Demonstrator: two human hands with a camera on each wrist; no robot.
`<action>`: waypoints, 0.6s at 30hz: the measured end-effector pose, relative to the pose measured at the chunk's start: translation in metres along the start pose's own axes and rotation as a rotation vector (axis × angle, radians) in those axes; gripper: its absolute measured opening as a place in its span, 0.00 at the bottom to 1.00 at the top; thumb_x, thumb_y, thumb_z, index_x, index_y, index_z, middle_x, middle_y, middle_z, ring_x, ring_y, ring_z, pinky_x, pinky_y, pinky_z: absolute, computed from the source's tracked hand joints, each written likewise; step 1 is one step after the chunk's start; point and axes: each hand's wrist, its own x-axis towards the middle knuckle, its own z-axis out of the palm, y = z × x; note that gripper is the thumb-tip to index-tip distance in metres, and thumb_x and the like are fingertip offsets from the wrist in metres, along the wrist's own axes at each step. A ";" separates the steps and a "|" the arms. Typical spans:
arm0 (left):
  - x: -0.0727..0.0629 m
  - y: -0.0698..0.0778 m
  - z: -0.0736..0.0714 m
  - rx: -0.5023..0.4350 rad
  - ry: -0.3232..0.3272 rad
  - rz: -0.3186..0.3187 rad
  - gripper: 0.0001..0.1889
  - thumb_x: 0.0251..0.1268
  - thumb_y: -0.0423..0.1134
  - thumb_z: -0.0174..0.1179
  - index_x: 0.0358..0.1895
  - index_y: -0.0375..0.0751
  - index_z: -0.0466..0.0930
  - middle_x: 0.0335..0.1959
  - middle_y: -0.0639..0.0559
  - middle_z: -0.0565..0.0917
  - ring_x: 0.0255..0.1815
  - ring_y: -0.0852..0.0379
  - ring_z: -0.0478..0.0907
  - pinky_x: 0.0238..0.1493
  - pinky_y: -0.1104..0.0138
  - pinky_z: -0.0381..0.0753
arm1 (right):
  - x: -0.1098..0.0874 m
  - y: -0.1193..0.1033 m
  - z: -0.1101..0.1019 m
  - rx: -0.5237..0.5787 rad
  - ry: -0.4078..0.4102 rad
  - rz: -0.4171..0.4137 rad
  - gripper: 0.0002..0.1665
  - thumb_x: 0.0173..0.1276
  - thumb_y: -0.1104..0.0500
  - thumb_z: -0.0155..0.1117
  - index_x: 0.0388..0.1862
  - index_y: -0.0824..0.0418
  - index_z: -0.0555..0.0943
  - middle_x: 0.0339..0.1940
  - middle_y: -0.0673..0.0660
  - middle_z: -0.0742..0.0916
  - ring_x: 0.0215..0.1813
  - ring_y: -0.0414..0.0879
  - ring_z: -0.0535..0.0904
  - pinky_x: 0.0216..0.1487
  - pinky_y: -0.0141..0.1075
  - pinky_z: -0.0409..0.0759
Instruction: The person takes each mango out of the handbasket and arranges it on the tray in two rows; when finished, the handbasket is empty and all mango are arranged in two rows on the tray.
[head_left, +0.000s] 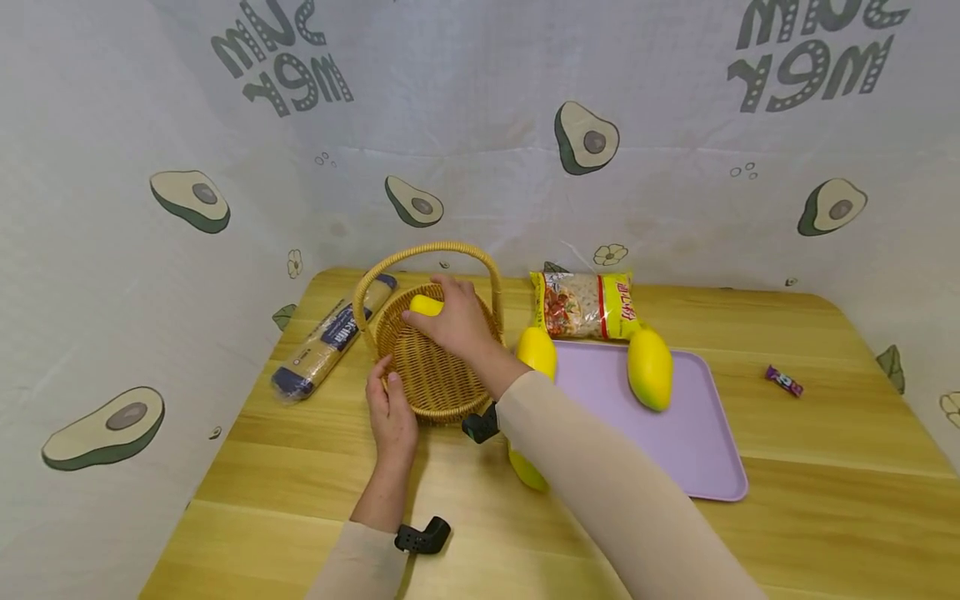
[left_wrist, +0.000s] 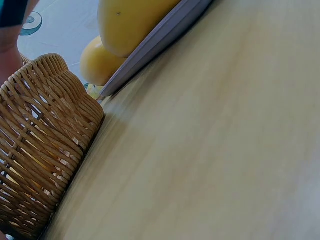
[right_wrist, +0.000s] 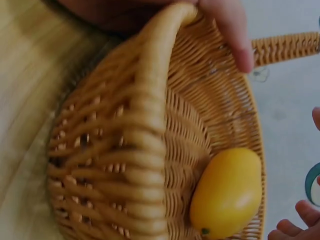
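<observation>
A wicker basket [head_left: 435,375] with a tall arched handle stands on the table. My left hand [head_left: 393,417] holds its near left rim, a digit hooked over the edge into the basket in the right wrist view. A yellow mango [right_wrist: 227,192] lies inside against the far wall. Over it reaches my right hand [head_left: 461,321], passing under the handle. In the right wrist view, the spread fingers [right_wrist: 307,212] of this hand are apart from the mango. The left wrist view shows the basket's woven side [left_wrist: 45,145] close up.
A lilac tray [head_left: 705,433] to the right bears a mango [head_left: 649,367]. Two more mangoes [head_left: 536,350] show by its left side, partly behind my right arm. A food bag [head_left: 581,304] lies behind it, a long packet [head_left: 322,342] left of the basket, and a small wrapped candy [head_left: 783,381] far right.
</observation>
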 end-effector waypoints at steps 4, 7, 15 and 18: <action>0.000 0.000 0.000 0.004 0.009 0.000 0.21 0.84 0.43 0.42 0.72 0.42 0.67 0.75 0.39 0.65 0.77 0.42 0.60 0.77 0.45 0.57 | 0.010 0.008 0.004 -0.026 -0.017 0.010 0.50 0.65 0.39 0.72 0.79 0.56 0.64 0.76 0.64 0.69 0.73 0.59 0.71 0.73 0.52 0.72; 0.001 0.000 -0.001 0.006 0.016 0.006 0.21 0.84 0.42 0.42 0.71 0.41 0.68 0.74 0.39 0.66 0.77 0.42 0.60 0.77 0.45 0.57 | 0.015 0.012 0.006 -0.025 -0.026 0.019 0.50 0.65 0.41 0.73 0.79 0.56 0.64 0.76 0.64 0.69 0.74 0.58 0.70 0.73 0.51 0.72; 0.002 -0.001 0.001 0.001 0.015 0.010 0.20 0.84 0.41 0.42 0.71 0.41 0.68 0.73 0.39 0.67 0.77 0.42 0.60 0.79 0.46 0.55 | 0.018 0.026 0.008 -0.009 -0.078 0.052 0.47 0.65 0.44 0.74 0.79 0.51 0.64 0.77 0.60 0.67 0.72 0.57 0.71 0.72 0.50 0.73; 0.002 -0.001 0.001 -0.010 0.011 0.017 0.20 0.83 0.41 0.41 0.71 0.39 0.68 0.73 0.39 0.67 0.77 0.42 0.60 0.79 0.47 0.55 | 0.019 0.031 0.009 -0.021 -0.093 0.050 0.47 0.65 0.45 0.74 0.79 0.50 0.64 0.76 0.60 0.69 0.71 0.56 0.72 0.71 0.50 0.73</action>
